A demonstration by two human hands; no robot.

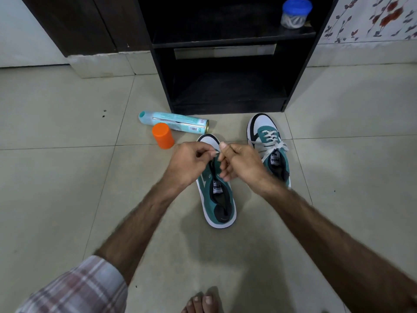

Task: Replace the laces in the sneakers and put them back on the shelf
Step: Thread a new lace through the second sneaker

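Two green, white and black sneakers stand on the tiled floor in front of a dark shelf unit. The left sneaker lies under my hands, and its eyelets near the tongue show no lace. My left hand pinches a white lace end above its front. My right hand grips the lace close beside it, thumb up. The lace is mostly hidden by my fingers. The right sneaker is laced with a white lace tied loosely.
A teal spray can lies on its side left of the sneakers, with an orange cap standing next to it. A blue-lidded jar sits on the upper shelf. My toes show at the bottom edge.
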